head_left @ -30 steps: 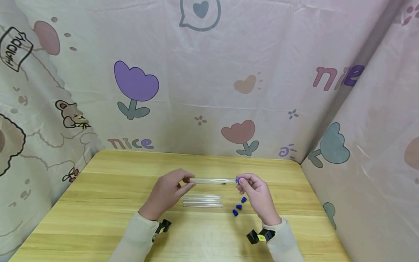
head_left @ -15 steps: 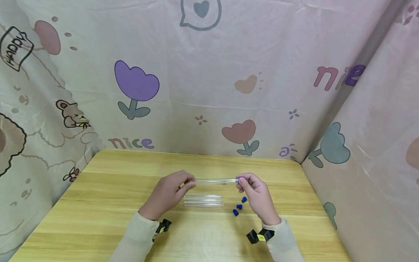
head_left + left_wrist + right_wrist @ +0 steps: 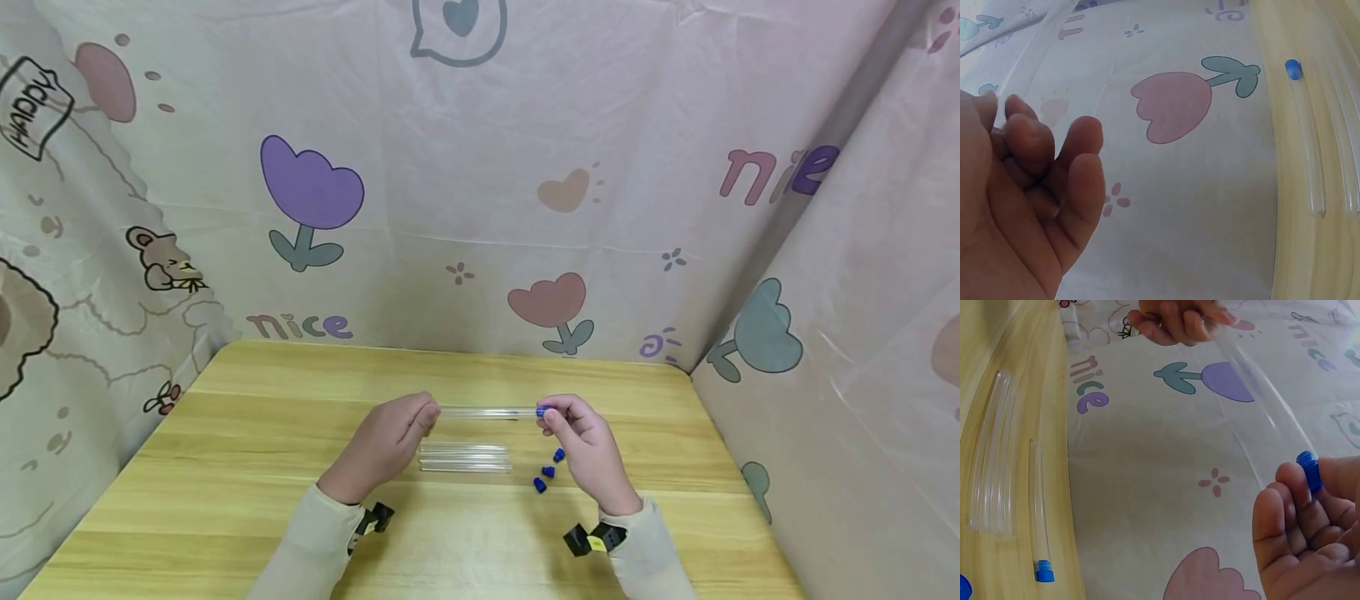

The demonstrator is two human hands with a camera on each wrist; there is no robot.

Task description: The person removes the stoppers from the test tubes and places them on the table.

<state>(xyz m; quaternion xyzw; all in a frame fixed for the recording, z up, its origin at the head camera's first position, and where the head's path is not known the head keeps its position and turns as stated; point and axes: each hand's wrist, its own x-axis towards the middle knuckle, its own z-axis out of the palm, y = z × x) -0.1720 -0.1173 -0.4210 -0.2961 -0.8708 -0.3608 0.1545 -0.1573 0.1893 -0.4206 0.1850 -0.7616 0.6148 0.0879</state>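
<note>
A: Head view first. What could go wrong?

B: The long, clear, plastic-looking tube (image 3: 487,412) could slip, I'd judge, since the left hand (image 3: 386,446) pinches only its smooth end. The small blue plastic cap (image 3: 543,412), pinched by the right hand (image 3: 592,454), might tilt if the hands press out of line.

A: Where does the tube lie?

B: Between both hands, nearly level across the lower middle of the frame, above a row of loose clear tubes (image 3: 465,457).

A: Left wrist view?

B: The left hand's fingers curl at the left; the held tube doesn't show. At the right, a blue-capped clear tube (image 3: 1312,150) lies on the pale wooden table (image 3: 1288,244).

A: Right wrist view?

B: The held tube slants from the left hand, top centre, to the right hand, lower right. I can't tell how deep the cap sits; if loosely, it could drop when released.
</note>
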